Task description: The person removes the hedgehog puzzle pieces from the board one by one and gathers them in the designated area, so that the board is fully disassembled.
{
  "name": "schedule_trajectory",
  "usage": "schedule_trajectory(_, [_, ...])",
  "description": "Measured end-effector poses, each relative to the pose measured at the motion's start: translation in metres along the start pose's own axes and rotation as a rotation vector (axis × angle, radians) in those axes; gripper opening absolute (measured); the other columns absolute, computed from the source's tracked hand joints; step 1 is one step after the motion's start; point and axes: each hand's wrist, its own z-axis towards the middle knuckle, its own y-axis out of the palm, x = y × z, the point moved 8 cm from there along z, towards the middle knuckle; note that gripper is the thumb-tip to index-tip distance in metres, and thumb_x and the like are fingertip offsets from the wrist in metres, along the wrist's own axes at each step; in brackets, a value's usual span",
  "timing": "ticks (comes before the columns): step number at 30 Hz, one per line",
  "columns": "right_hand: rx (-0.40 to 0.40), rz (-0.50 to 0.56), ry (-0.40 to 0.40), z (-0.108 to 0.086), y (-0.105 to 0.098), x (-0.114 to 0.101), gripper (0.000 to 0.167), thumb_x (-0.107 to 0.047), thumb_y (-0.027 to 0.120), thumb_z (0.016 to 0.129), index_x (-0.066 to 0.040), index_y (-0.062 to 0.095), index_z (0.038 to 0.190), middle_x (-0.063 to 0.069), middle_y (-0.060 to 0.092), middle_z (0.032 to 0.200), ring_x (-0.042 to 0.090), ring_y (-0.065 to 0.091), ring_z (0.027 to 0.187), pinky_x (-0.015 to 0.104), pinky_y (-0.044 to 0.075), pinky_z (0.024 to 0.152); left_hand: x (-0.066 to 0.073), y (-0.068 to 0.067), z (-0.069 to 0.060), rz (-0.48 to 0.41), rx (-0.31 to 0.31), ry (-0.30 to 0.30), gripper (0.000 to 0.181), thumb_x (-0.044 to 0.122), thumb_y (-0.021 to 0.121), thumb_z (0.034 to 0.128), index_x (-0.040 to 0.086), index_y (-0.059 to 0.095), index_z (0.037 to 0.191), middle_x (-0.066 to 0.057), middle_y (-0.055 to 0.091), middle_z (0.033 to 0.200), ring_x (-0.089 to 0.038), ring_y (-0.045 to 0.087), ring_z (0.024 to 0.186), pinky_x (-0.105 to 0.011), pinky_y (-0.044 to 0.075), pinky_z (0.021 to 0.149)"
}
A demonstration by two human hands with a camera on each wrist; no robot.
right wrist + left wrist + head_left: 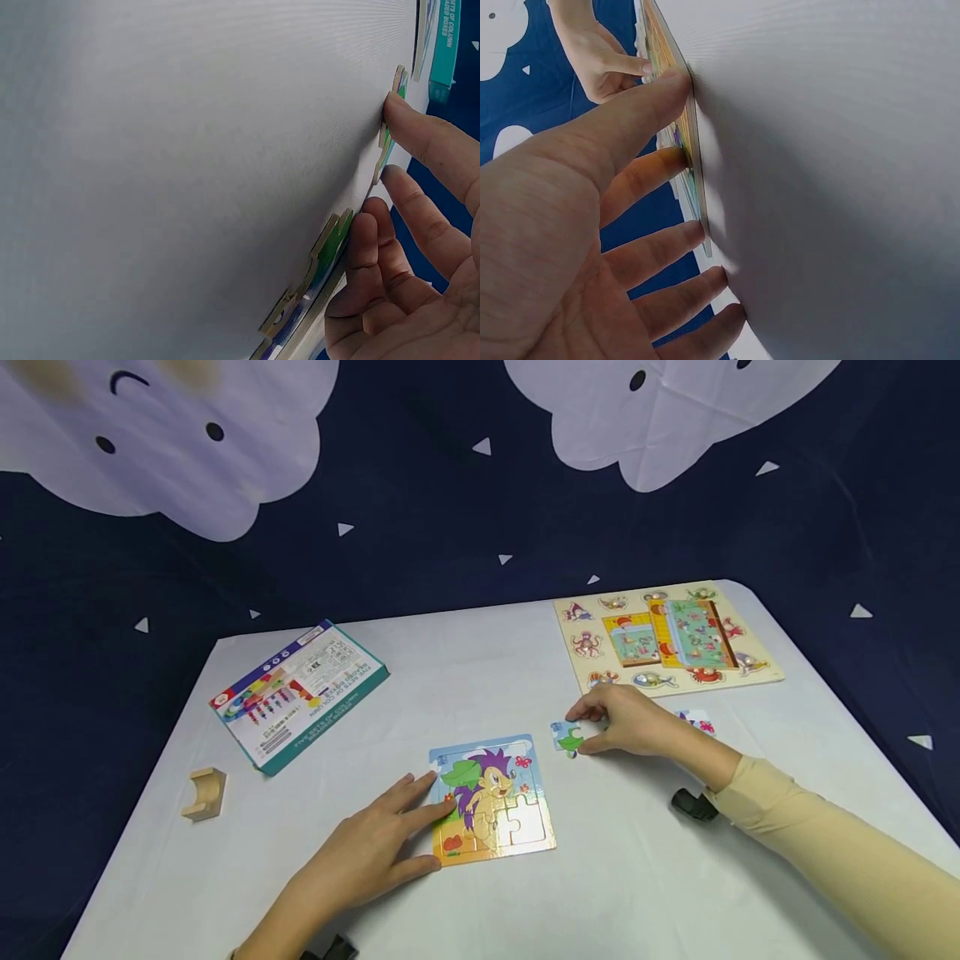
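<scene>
A square hedgehog jigsaw puzzle [498, 853] lies flat on the table, with a bare pale area at its lower right. My left hand [367, 852] rests at its left side; the thumb and forefinger touch the frame and its face, the other fingers spread out. Right of the puzzle, my right hand [630, 720] pinches a blue-and-green puzzle piece [567, 736] between thumb and forefinger, close to the tabletop. In the right wrist view the remaining fingers are bent, near more puzzle pieces [324, 251]. Beyond the right wrist, puzzle pieces [699, 722] are partly hidden by the arm.
A wooden peg board [678, 687] with sea animals, carrying two printed picture panels, lies at the back right. At back left is a white-and-teal box [300, 693]. A curved wooden block [205, 794] stands on the left. Black wrist devices [693, 805] sit under the arms.
</scene>
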Motion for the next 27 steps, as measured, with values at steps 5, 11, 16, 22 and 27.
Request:
schedule_trajectory(5, [-0.002, -0.001, 0.005, 0.002, -0.001, -0.001, 0.041, -0.017, 0.096, 0.079, -0.01, 0.081, 0.116, -0.001, 0.075, 0.1, 0.018, 0.057, 0.091, 0.033, 0.047, 0.083, 0.002, -0.003, 0.001, 0.036, 0.019, 0.025, 0.065, 0.046, 0.088, 0.0876, 0.032, 0.067, 0.147, -0.009, 0.048, 0.168, -0.04, 0.047, 0.155, -0.065, 0.058, 0.103])
schedule_trajectory(11, [0.014, -0.006, 0.011, -0.001, -0.004, -0.003, 0.044, -0.02, 0.097, 0.077, -0.009, 0.08, 0.116, 0.0, 0.077, 0.101, 0.017, 0.059, 0.091, 0.034, 0.048, 0.085, 0.003, -0.004, 0.002, 0.055, 0.031, 0.053, 0.065, 0.046, 0.089, 0.0868, 0.03, 0.068, 0.146, -0.012, 0.049, 0.167, -0.042, 0.048, 0.154, -0.064, 0.055, 0.107])
schedule_trajectory(16, [0.042, -0.002, -0.009, -0.007, -0.006, -0.014, 0.042, -0.021, 0.096, 0.079, -0.01, 0.08, 0.116, 0.001, 0.078, 0.104, 0.018, 0.063, 0.095, 0.038, 0.051, 0.088, 0.005, -0.004, 0.003, 0.045, 0.026, 0.062, 0.064, 0.044, 0.089, 0.0873, 0.028, 0.068, 0.146, -0.015, 0.047, 0.168, -0.043, 0.046, 0.155, -0.064, 0.053, 0.11])
schedule_trajectory(22, [0.026, 0.012, -0.069, -0.012, 0.002, -0.038, 0.042, -0.021, 0.095, 0.081, -0.01, 0.08, 0.118, 0.002, 0.077, 0.109, 0.02, 0.069, 0.099, 0.042, 0.058, 0.091, 0.012, -0.008, 0.003, 0.068, 0.036, 0.099, 0.064, 0.043, 0.09, 0.0864, 0.025, 0.069, 0.144, -0.016, 0.05, 0.165, -0.044, 0.05, 0.152, -0.062, 0.053, 0.111])
schedule_trajectory(27, [-0.005, -0.016, -0.083, -0.017, 0.016, -0.058, 0.044, -0.022, 0.096, 0.08, -0.011, 0.08, 0.12, 0.0, 0.076, 0.111, 0.017, 0.068, 0.098, 0.038, 0.058, 0.089, 0.023, -0.011, 0.007, 0.084, 0.047, 0.176, 0.066, 0.046, 0.087, 0.0891, 0.025, 0.066, 0.148, -0.011, 0.052, 0.164, -0.039, 0.052, 0.151, -0.059, 0.054, 0.113])
